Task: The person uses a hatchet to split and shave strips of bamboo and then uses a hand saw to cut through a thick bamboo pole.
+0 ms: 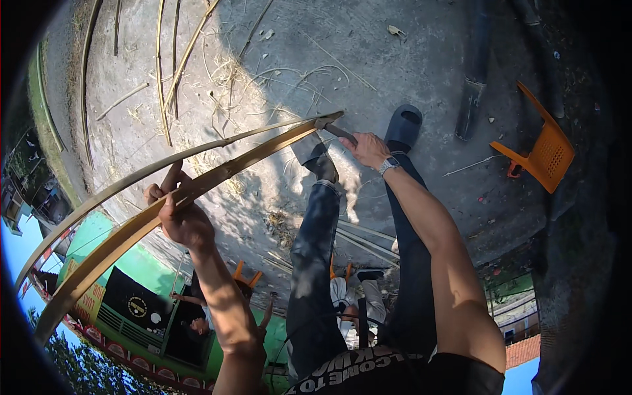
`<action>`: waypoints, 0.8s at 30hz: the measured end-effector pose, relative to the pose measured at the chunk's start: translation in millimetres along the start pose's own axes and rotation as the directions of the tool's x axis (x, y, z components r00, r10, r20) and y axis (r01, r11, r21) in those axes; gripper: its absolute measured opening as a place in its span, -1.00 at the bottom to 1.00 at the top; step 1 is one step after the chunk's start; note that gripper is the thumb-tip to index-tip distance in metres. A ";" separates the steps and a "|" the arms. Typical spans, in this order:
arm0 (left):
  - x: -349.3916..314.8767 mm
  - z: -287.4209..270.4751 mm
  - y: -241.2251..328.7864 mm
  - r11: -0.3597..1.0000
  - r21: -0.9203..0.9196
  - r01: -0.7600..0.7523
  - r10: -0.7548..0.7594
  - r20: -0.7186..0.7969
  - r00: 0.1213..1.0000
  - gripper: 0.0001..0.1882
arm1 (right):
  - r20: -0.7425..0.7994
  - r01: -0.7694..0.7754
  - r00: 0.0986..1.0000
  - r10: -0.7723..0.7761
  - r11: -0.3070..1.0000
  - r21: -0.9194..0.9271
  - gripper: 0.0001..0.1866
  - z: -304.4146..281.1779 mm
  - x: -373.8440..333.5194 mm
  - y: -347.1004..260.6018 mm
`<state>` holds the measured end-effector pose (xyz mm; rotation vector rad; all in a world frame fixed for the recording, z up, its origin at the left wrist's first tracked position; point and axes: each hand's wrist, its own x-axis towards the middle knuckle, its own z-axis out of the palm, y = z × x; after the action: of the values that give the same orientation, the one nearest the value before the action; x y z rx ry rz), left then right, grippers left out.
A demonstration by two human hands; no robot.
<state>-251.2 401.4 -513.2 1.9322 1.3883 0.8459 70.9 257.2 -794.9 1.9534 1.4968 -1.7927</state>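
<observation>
A split bamboo pole (227, 170) is held up over the concrete ground (428, 72), its two halves spread toward the left and nearly together at the other end. The lower half is gripped by the left hand (187, 220), fingers curled round it; whether the upper half is touched too can't really be told. A tool's dark handle (340, 133) is wrapped by the closed right hand (370, 150), its head right at the bamboo's near-joined end. Loose bamboo strips (160, 72) are strewn toward the ground's far left edge.
</observation>
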 end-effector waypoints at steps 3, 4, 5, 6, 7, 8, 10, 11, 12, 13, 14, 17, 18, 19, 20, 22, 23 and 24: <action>2.3 27.5 29.0 0.791 -0.526 0.313 -0.446 -0.145 0.883 -0.31 | -0.023 -0.012 1.000 0.011 0.999 -0.043 -0.26 -0.9 -5.4 9.4; 4.5 31.0 32.6 0.791 -0.525 0.313 -0.445 -0.143 0.884 -0.31 | -0.024 -0.013 1.000 0.012 0.999 -0.042 -0.26 -3.3 -5.7 8.3; 7.3 32.9 35.5 0.814 -0.467 0.345 -0.456 -0.147 0.878 -0.29 | -0.002 -0.025 1.000 0.025 0.999 -0.044 -0.26 -6.3 -5.9 6.5; 11.1 36.7 37.0 0.834 -0.409 0.370 -0.463 -0.153 0.873 -0.28 | 0.013 -0.036 0.999 0.036 0.998 -0.047 -0.25 -8.8 -3.2 6.6; 14.7 41.6 38.8 0.827 -0.380 0.414 -0.512 -0.205 0.834 -0.21 | 0.004 -0.033 0.999 0.033 0.998 -0.046 -0.25 -10.5 -1.7 5.8; 19.3 42.6 37.6 0.831 -0.381 0.406 -0.504 -0.206 0.839 -0.21 | 0.010 -0.008 1.000 0.008 0.999 -0.036 -0.26 -11.8 -0.8 4.9; 22.6 42.8 35.1 0.827 -0.353 0.437 -0.529 -0.229 0.817 -0.17 | 0.019 0.008 1.000 -0.007 1.000 -0.028 -0.26 -14.9 -4.4 3.4; 23.6 41.8 32.1 0.836 -0.321 0.444 -0.526 -0.240 0.816 -0.14 | 0.003 0.005 1.000 -0.005 1.000 -0.031 -0.26 -16.0 -4.4 2.9; 21.9 32.8 38.5 0.825 -0.281 0.491 -0.553 -0.213 0.806 -0.13 | -0.003 -0.004 1.000 0.004 0.999 -0.039 -0.26 -19.6 -10.4 4.4; 27.6 25.4 64.2 0.822 -0.313 0.476 -0.565 -0.330 0.757 -0.15 | -0.051 0.041 0.998 -0.042 0.999 -0.027 -0.26 -18.7 -15.7 2.4; 29.9 2.0 78.7 0.886 -0.312 0.344 -0.446 -0.362 0.819 -0.09 | -0.098 0.087 0.991 -0.088 0.996 -0.014 -0.26 -15.9 -25.6 -3.0; 45.6 -90.6 155.9 0.967 -0.102 0.235 -0.256 -0.416 0.873 -0.17 | -0.156 0.209 0.968 -0.194 0.974 0.082 -0.30 -47.4 -60.1 -39.7; 67.2 -41.6 173.8 0.928 0.054 0.369 -0.204 -0.755 0.623 -0.18 | -0.214 0.286 0.942 -0.258 0.952 0.109 -0.33 -54.3 -64.0 -38.3; 52.3 -57.2 163.0 0.846 0.242 0.475 -0.201 -0.681 0.704 -0.19 | -0.222 0.280 0.942 -0.251 0.954 0.108 -0.34 -58.8 -65.2 -35.1; 57.9 -55.5 164.5 0.732 0.454 0.509 -0.177 -0.594 0.785 -0.20 | -0.239 0.304 0.933 -0.269 0.945 0.122 -0.34 -55.2 -44.5 -28.0; 52.0 -2.3 108.8 0.959 -0.052 0.278 -0.266 -0.498 0.825 -0.25 | -0.181 0.105 0.978 -0.106 0.994 -0.010 -0.27 -45.9 18.6 17.9; 34.8 23.8 44.1 0.946 -0.171 0.276 -0.323 -0.420 0.848 -0.28 | -0.169 0.005 0.985 -0.019 0.996 -0.084 -0.26 -47.9 46.1 60.1; 28.4 27.1 -5.0 0.934 -0.243 0.263 -0.337 -0.347 0.875 -0.31 | -0.154 -0.053 0.987 0.033 0.990 -0.128 -0.24 -44.3 70.8 77.5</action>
<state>-225.7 427.0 -529.5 1.4015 1.7115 1.1951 143.1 286.4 -878.2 2.0806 1.5594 -1.5168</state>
